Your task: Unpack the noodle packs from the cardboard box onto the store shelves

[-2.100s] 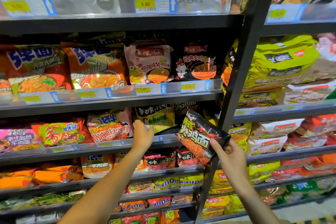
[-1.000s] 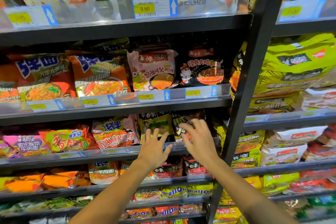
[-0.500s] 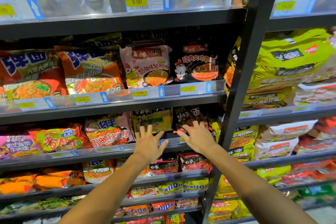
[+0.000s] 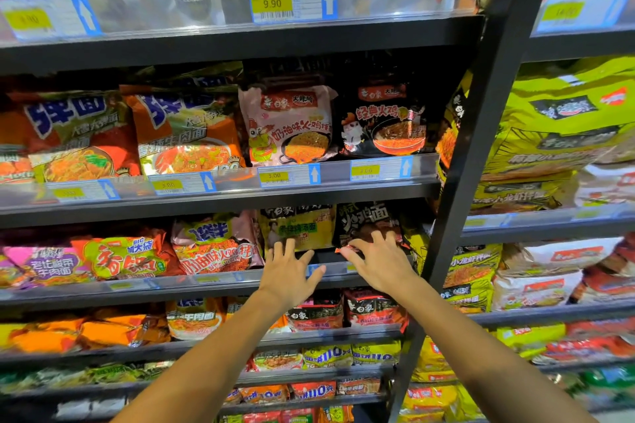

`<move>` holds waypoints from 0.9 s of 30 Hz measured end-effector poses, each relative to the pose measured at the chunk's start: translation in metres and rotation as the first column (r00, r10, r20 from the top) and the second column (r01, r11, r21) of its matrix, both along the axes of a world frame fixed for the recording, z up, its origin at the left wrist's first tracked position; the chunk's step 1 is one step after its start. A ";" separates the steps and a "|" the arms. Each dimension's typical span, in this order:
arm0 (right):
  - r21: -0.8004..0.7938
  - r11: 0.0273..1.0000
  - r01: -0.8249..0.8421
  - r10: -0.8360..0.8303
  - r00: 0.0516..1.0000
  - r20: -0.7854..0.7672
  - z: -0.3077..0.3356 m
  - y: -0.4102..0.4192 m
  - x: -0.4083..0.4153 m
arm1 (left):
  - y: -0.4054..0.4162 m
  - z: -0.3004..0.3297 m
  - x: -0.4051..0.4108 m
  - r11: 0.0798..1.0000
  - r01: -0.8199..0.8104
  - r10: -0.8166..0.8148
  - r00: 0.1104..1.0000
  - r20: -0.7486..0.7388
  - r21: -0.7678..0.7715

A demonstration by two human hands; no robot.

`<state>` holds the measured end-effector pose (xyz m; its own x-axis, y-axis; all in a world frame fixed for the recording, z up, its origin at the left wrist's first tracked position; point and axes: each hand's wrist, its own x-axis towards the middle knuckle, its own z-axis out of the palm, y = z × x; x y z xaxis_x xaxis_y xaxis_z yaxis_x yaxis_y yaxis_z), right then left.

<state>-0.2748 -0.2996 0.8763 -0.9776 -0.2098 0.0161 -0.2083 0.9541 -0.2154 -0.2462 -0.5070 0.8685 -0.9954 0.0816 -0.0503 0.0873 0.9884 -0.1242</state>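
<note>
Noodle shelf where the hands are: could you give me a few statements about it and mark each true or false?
1. The right hand touches the black noodle pack on the shelf. True.
2. The left hand is lifting a pack off the shelf. False: its fingers are spread at the shelf edge, below the yellow-green pack, holding nothing.
3. The price tag on the top shelf reads 9.90. True.
4. The pink pack sits right of the black pack above. False: it sits to its left.
5. A cardboard box is in view. False: none is.
</note>
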 end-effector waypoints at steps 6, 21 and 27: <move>-0.054 0.999 0.010 -0.011 1.000 -0.025 0.005 0.004 -0.004 | 0.002 -0.001 -0.003 0.998 -0.017 0.014 0.999 0.052 0.057; 0.056 0.998 0.007 -0.019 0.977 0.213 0.012 0.004 -0.025 | -0.001 -0.002 0.013 0.985 0.051 -0.040 0.996 -0.074 0.163; 0.015 0.999 -0.032 0.034 0.995 -0.098 0.008 0.011 -0.012 | -0.009 0.010 0.023 0.979 0.087 -0.069 0.993 -0.098 0.187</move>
<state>-0.2865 -0.2883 0.8840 -0.9640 -0.2428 0.1082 -0.2592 0.9490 -0.1792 -0.2232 -0.5155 0.8783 -0.9853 0.1587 0.0632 0.1622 0.9852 0.0547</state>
